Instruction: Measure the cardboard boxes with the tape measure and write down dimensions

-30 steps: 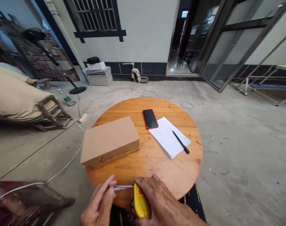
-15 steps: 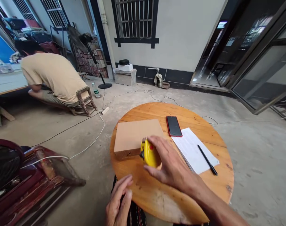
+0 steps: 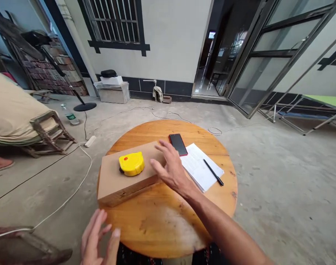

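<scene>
A yellow tape measure (image 3: 132,164) with a red button lies on top of a brown cardboard box (image 3: 112,188). The box rests on the left part of a round wooden table (image 3: 168,224). My right hand (image 3: 170,165) hovers by the box's right end, its fingers apart and nothing in them. At the table's near left edge is my left hand (image 3: 98,239), empty, with fingers spread. Beyond my right hand lies a phone (image 3: 178,144) in a red case. A black pen (image 3: 213,172) rests on white sheets of paper (image 3: 197,162).
A seated person (image 3: 16,106) is on a low wooden stool (image 3: 50,132) at the left. Near it stand a water bottle (image 3: 70,115) and a fan's round base (image 3: 85,106). A white cable (image 3: 71,195) and a power strip (image 3: 90,141) lie on the floor.
The tape measure, held in my right hand before, now lies on the box, let go. My right hand has opened. The view has swung to the right.
</scene>
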### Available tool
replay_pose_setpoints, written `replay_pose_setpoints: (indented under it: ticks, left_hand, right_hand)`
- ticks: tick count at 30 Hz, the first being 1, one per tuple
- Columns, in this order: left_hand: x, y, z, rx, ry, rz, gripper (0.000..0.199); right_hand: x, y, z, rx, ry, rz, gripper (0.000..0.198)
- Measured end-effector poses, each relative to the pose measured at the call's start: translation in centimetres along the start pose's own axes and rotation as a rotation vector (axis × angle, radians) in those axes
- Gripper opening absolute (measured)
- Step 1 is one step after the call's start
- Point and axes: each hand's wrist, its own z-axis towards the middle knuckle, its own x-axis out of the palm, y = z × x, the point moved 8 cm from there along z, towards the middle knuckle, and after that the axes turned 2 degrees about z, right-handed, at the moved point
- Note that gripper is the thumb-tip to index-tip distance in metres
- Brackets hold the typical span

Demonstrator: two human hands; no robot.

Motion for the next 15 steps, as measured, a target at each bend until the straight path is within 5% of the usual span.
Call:
replay_pose_setpoints:
  ticks: [4, 10, 13, 15]
  left_hand:
    - [1.8, -1.4, 2.8, -0.016, 0.031, -0.085, 0.091]
    - [1.4, -3.0, 5.0, 0.023, -0.043, -0.115, 0.092]
    - [0.1, -4.2, 3.5, 0.096, -0.194, -0.01, 0.091]
    - [1.0, -6.5, 1.0, 0.285, -0.219, 0.086, 0.077]
  right_hand:
    - [0.3, -4.3, -4.2, 0.242, -0.043, 0.14, 0.048]
    - [1.8, -3.1, -7.4, 0.159, 0.02, 0.241, 0.056]
    - [-1.3, -5.3, -8.3, 0.11, -0.019, 0.164, 0.043]
    - [-5.0, -8.9, -8.9, 0.138, -0.091, -0.015, 0.031]
